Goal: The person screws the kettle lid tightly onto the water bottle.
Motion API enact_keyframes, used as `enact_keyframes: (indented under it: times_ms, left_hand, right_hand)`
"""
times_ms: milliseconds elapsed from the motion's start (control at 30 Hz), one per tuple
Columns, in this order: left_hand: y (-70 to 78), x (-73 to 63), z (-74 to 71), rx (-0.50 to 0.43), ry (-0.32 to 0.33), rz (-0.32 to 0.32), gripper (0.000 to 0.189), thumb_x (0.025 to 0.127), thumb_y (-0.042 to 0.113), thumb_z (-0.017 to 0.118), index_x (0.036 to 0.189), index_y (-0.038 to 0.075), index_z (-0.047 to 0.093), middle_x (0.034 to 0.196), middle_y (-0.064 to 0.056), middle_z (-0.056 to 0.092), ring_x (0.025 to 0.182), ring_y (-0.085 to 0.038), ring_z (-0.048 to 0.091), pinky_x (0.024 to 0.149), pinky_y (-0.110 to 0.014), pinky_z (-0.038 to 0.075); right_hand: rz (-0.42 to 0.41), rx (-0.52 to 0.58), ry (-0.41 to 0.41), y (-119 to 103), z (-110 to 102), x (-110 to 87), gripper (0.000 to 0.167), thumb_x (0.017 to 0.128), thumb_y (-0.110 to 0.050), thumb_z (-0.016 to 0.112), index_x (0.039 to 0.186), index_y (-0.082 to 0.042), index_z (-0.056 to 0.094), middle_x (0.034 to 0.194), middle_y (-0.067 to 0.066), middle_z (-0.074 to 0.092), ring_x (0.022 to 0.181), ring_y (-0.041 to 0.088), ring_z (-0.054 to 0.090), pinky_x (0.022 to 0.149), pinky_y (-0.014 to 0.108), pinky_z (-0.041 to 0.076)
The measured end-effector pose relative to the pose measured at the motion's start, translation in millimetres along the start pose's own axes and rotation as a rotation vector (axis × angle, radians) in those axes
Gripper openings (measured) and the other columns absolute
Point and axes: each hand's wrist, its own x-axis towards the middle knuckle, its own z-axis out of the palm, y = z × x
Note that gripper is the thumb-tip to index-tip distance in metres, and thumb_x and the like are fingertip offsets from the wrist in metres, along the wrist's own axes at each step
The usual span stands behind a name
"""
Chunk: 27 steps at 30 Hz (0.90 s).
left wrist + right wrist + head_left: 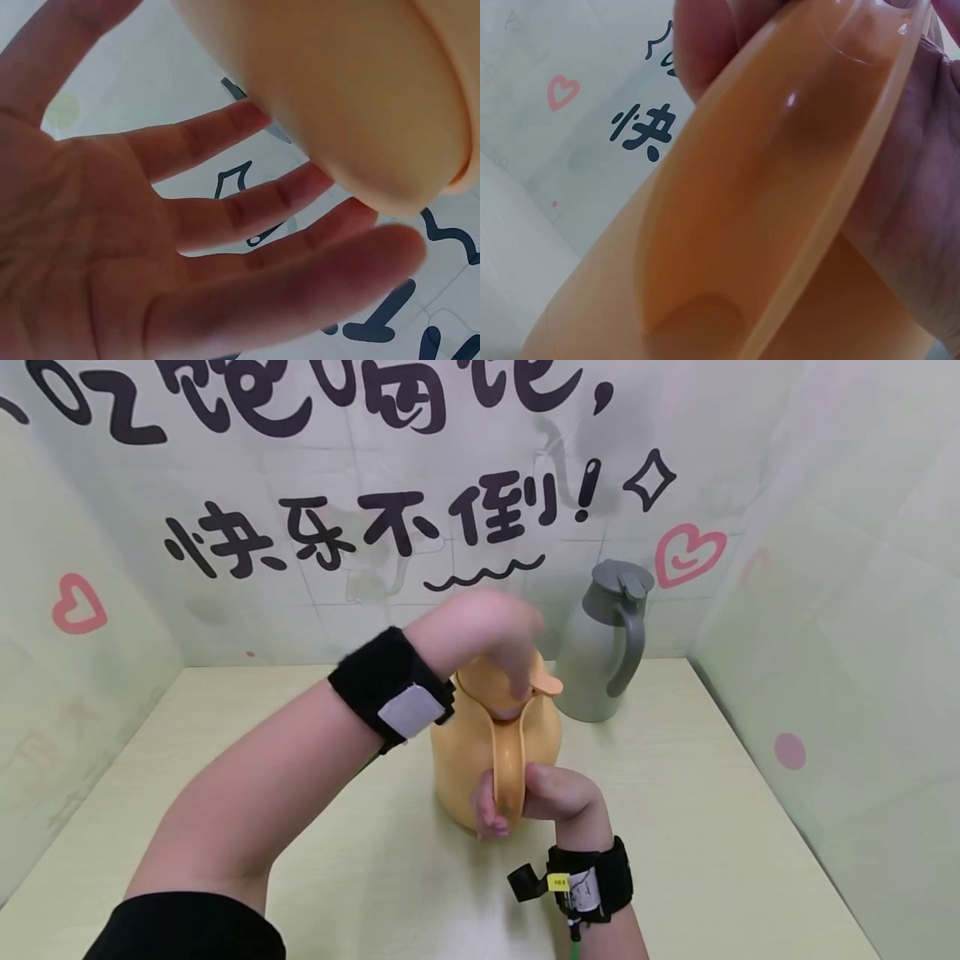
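Observation:
A yellow-orange thermos jug stands upright on the table, its handle facing me. My left hand reaches over the top and grips the jug's lid, partly covering it. A small tab sticks out on the lid's right side. Several fingertips meet the rounded orange surface in the left wrist view, where the thumb's tip runs out of frame. Low on the handle, my right hand holds on, with fingers to its left and the thumb side to its right.
Right behind the orange jug stands a grey thermos jug with a darker lid and handle. The pale table meets a back wall sheet with black lettering. Light side sheets rise at left and right.

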Motion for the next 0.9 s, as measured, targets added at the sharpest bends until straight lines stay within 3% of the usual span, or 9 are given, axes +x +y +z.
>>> enact_keyframes:
  times_ms: [100, 300, 467, 700, 900]
  left_hand:
    - [-2.3, 0.7, 0.4, -0.006, 0.003, 0.030, 0.037, 0.071, 0.024, 0.077, 0.099, 0.011, 0.056, 0.093, -0.001, 0.054, 0.084, -0.020, 0.050, 0.070, -0.031, 0.044]
    - [-7.9, 2.5, -0.9, -0.049, -0.052, 0.080, 0.056, 0.070, 0.025, 0.081, 0.116, 0.016, 0.051, 0.112, -0.001, 0.051, 0.093, -0.022, 0.054, 0.063, -0.034, 0.052]
    - [-15.7, 5.1, -1.6, -0.008, -0.060, 0.168, 0.060, 0.068, 0.020, 0.083, 0.120, 0.022, 0.051, 0.118, -0.001, 0.046, 0.094, -0.021, 0.053, 0.061, -0.035, 0.052]
    - [-27.4, 7.6, -0.2, 0.010, -0.050, 0.297, 0.064, 0.066, 0.015, 0.083, 0.122, 0.025, 0.054, 0.123, -0.002, 0.043, 0.103, -0.020, 0.049, 0.083, -0.034, 0.042]
    - [-33.4, 7.8, 1.6, -0.023, -0.075, 0.346, 0.067, 0.067, 0.007, 0.081, 0.125, 0.026, 0.052, 0.129, 0.000, 0.038, 0.106, -0.021, 0.046, 0.088, -0.034, 0.040]
  right_hand:
    - [0.001, 0.000, 0.001, 0.2, 0.1, 0.3, 0.079, 0.097, -0.062, 0.023, 0.087, 0.015, 0.041, 0.071, 0.020, 0.040, 0.066, 0.030, 0.041, 0.077, 0.041, 0.045]
    - [0.000, 0.000, -0.001, 0.3, 0.5, 1.0, 0.079, 0.097, -0.062, 0.023, 0.087, 0.014, 0.041, 0.071, 0.020, 0.039, 0.066, 0.030, 0.041, 0.076, 0.041, 0.044]
    - [-0.002, 0.002, -0.003, 0.5, 0.9, 0.8, 0.079, 0.097, -0.062, 0.022, 0.088, 0.014, 0.041, 0.072, 0.019, 0.039, 0.067, 0.030, 0.041, 0.077, 0.041, 0.045]
    - [-0.001, 0.001, -0.022, -0.9, 0.2, 1.4, 0.078, 0.097, -0.062, 0.021, 0.088, 0.013, 0.041, 0.072, 0.019, 0.038, 0.067, 0.030, 0.040, 0.077, 0.045, 0.044]
    - [-0.005, -0.006, -0.023, -1.3, 0.2, 2.1, 0.078, 0.097, -0.062, 0.021, 0.087, 0.012, 0.041, 0.070, 0.020, 0.038, 0.067, 0.030, 0.041, 0.079, 0.043, 0.045]
